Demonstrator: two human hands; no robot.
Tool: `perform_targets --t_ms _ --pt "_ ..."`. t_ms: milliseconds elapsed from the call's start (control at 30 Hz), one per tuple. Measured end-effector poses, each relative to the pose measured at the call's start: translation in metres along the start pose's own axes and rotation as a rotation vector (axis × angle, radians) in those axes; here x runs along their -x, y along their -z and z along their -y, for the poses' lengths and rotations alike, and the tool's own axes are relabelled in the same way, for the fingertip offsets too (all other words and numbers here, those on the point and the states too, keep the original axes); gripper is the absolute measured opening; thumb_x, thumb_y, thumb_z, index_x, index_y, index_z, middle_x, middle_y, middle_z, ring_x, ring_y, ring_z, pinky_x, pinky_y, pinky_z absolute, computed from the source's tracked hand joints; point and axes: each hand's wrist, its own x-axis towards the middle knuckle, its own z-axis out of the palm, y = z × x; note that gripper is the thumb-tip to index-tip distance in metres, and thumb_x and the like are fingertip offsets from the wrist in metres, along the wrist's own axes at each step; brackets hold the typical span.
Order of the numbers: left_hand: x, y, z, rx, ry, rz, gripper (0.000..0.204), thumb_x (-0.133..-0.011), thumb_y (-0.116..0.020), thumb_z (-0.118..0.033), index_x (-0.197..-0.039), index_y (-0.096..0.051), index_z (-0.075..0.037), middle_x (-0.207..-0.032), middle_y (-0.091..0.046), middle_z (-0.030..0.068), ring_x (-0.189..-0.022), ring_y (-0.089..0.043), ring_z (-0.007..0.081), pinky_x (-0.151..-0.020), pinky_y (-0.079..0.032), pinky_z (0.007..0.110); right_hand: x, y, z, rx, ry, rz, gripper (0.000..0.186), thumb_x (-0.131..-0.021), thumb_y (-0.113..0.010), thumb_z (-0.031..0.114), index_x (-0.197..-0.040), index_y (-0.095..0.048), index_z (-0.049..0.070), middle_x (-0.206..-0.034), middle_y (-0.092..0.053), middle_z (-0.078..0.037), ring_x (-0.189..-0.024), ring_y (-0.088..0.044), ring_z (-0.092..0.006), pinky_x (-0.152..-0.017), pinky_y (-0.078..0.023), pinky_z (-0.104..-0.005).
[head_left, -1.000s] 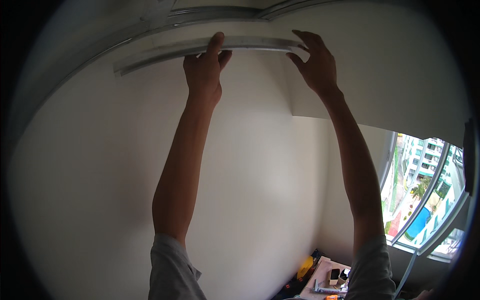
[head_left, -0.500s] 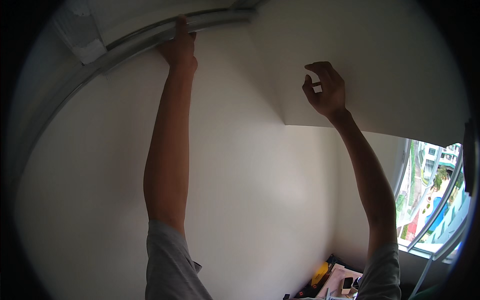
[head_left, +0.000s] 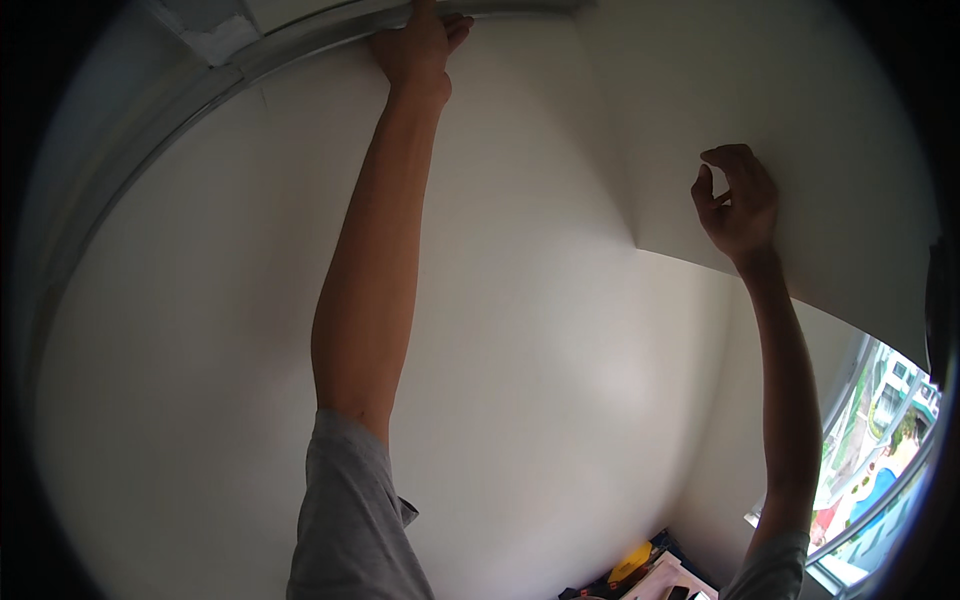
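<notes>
My left hand (head_left: 415, 55) is raised to a curved-looking grey metal rail (head_left: 320, 38) that runs along the top of the pale wall. It grips the rail from below; one finger goes up over it past the picture's upper edge, and other fingers fold at the right. Lower and to the right, my right hand (head_left: 743, 205) is held up before a pale overhead panel (head_left: 820, 130). Its fingers are curled, with thumb and fingertips close together. Whatever may be pinched there is too small to make out.
The pale wall (head_left: 530, 350) fills the middle. A window (head_left: 880, 470) stands at the lower right, beneath the panel's edge. Low down near the corner lie a yellow object (head_left: 630, 565) and a light-coloured board (head_left: 665, 580) with dark items on it. A whitish block (head_left: 220, 40) meets the rail at upper left.
The view has shifted, so both hands and the wall corner sit farther right. My left hand stays at the rail. My right hand's thumb and index fingertip have come closer together.
</notes>
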Motion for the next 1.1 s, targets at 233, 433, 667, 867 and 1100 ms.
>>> perform_targets --t_ms 233,433,667,867,1100 --pt "0.002 0.011 -0.006 0.057 -0.117 0.104 0.051 -0.1 -0.07 -0.034 -0.128 -0.05 0.004 -0.093 -0.068 0.0143 -0.072 -0.071 0.0234 -0.067 -0.064 0.03 -0.006 0.001 0.009 0.039 0.012 0.049 0.021 -0.082 -0.067 0.0 -0.101 -0.061 0.009 -0.095 -0.065 -0.01 -0.078 -0.067 -0.0265 -0.059 -0.055 -0.0396" --pt "0.005 0.015 -0.011 0.105 -0.072 0.03 0.041 -0.099 -0.07 -0.03 -0.119 -0.054 0.003 -0.093 -0.066 0.0125 -0.069 -0.07 0.0206 -0.06 -0.061 0.031 -0.002 0.002 0.014 -0.096 -0.039 0.048 0.018 -0.085 -0.065 -0.004 -0.1 -0.061 0.006 -0.094 -0.064 -0.012 -0.077 -0.066 -0.0281 -0.049 -0.053 -0.035" --pt "0.003 0.02 -0.02 -0.047 -0.064 -0.151 0.055 -0.087 -0.084 -0.042 -0.095 -0.063 0.008 -0.064 -0.063 0.0073 -0.051 -0.059 0.0157 -0.045 -0.047 0.029 -0.003 0.002 0.022 -0.065 -0.013 0.071 0.018 -0.084 -0.065 -0.005 -0.099 -0.062 0.004 -0.093 -0.064 -0.012 -0.077 -0.066 -0.0274 -0.048 -0.052 -0.0349" --pt "0.008 0.025 -0.025 -0.197 -0.015 -0.187 0.057 -0.087 -0.084 -0.042 -0.097 -0.063 0.01 -0.066 -0.064 0.0102 -0.051 -0.059 0.0158 -0.046 -0.049 0.03 0.012 0.007 0.019 -0.162 -0.139 0.119 0.017 -0.089 -0.055 -0.002 -0.103 -0.062 0.002 -0.101 -0.06 -0.013 -0.079 -0.062 -0.024 -0.055 -0.049 -0.0331" --pt "0.017 0.018 -0.017 -0.032 -0.124 -0.127 0.027 -0.091 -0.08 -0.023 -0.092 -0.065 0.0 -0.074 -0.067 0.0063 -0.054 -0.062 0.0146 -0.048 -0.049 0.03 -0.028 0.003 0.044 -0.214 -0.068 -0.142 0.029 -0.103 -0.034 0.012 -0.098 -0.06 0.0 -0.1 -0.052 -0.012 -0.077 -0.049 -0.018 -0.06 -0.039 -0.028"
